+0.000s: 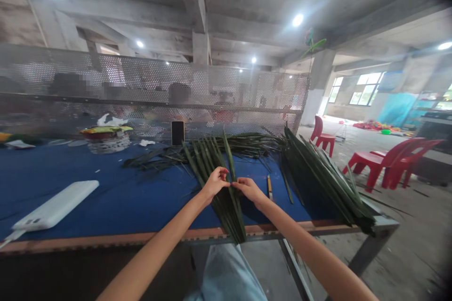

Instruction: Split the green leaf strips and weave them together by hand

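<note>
Centrally, left hand (pixel 215 183) and right hand (pixel 249 189) meet, thumbs and fingers pinched nearly closed on a leaf strip (pixel 229 157), above the fanned leaf bundle (pixel 228 218) overhanging the front edge of the blue table (pixel 148 202); yellow cutter (pixel 270 187) lies beside right hand.

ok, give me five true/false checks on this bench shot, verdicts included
1. The left hand and right hand are both at the front leaf bundle. True.
2. The white device lies on the floor. False: it is on the blue table.
3. The dark phone-like slab stands upright. True.
4. The plastic chairs are blue. False: they are red.
5. The yellow-and-silver tool is in the left hand. False: neither hand holds it.
</note>
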Motion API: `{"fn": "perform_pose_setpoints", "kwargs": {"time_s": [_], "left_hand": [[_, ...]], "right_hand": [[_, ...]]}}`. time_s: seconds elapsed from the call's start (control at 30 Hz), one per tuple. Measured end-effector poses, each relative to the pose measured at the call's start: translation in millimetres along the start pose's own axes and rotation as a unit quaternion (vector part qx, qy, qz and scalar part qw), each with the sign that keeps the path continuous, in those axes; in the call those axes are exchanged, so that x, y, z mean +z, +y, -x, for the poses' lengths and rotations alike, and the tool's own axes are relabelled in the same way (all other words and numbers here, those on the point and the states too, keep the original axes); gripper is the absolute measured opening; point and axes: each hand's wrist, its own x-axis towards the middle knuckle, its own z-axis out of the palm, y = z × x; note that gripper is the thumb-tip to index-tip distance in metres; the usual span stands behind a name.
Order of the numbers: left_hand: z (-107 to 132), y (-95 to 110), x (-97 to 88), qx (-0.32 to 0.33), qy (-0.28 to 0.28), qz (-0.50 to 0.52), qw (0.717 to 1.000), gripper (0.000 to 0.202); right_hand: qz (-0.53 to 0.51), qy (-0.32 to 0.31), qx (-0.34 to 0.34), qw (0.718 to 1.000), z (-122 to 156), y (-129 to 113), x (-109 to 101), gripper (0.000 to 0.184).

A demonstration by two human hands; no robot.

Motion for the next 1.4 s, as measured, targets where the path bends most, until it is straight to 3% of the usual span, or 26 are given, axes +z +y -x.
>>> {"fn": "perform_pose_setpoints", "kwargs": {"time_s": [0.1, 0.27, 0.47, 0.63, 0.77, 1.0, 1.13, 1.27, 1.4], "left_hand": [[-3, -2, -4.3, 0.007, 0.033, -0.012, 0.999, 0.039], [-1, 1, -7.7, 0.014, 0.020, -0.014, 1.000, 0.034], [6, 9, -5.2, 0.023, -0.009, -0.042, 0.999, 0.025], [6, 10, -3.6, 0.022, -0.023, -0.036, 0.999, 0.022], [4, 7, -2.6, 0.028, -0.014, -0.037, 0.999, 0.021], [3, 1, 3.2, 0.014, 0.004, -0.028, 1.000, 0.022], [1, -1, 3.2, 0.000, 0.019, -0.034, 0.999, 0.022], [-3, -1, -5.1, 0.009, 0.062, -0.067, 0.996, 0.020], [-4, 1, -6.9, 0.022, 0.012, -0.085, 0.996, 0.013]], "right_hand": [[-0.008, 0.058, -0.012, 0.998, 1, -1, -5, 0.041], [-0.010, -0.001, -0.008, 1.000, 3, -3, -4, 0.040], [0.080, -0.010, -0.039, 0.996, 5, 0, 1, 0.036], [0.058, -0.074, -0.028, 0.995, 5, -5, -2, 0.038], [0.086, -0.078, -0.021, 0.993, 2, -3, -4, 0.035], [0.105, -0.044, -0.079, 0.990, 2, 6, -3, 0.036], [0.117, -0.033, -0.040, 0.992, 9, 1, 2, 0.029], [0.111, -0.089, 0.017, 0.990, 26, -7, 2, 0.028], [0.075, -0.014, -0.033, 0.997, 44, -29, -14, 0.040]]}}
